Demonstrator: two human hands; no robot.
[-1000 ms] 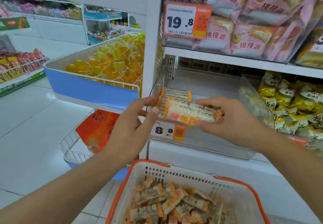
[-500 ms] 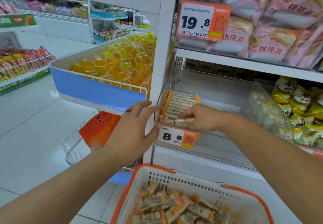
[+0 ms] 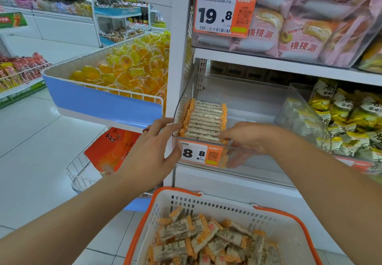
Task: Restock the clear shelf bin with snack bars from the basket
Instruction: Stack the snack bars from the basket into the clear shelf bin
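Orange-ended snack bars I carried a second ago now sit in the clear bin beside my emptied, loosely open right hand; my left hand, fingers spread, steadies its corner.

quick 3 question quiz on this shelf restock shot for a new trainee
1. True or false: the snack bars fill the clear bin from wall to wall.
2. The right hand is: A) in the basket B) inside the bin at the row's front C) on the 19.8 tag.
3. What does the left hand touch?

Key: 1 false, one row at the left. 2 B. 3 the bin's front left corner.
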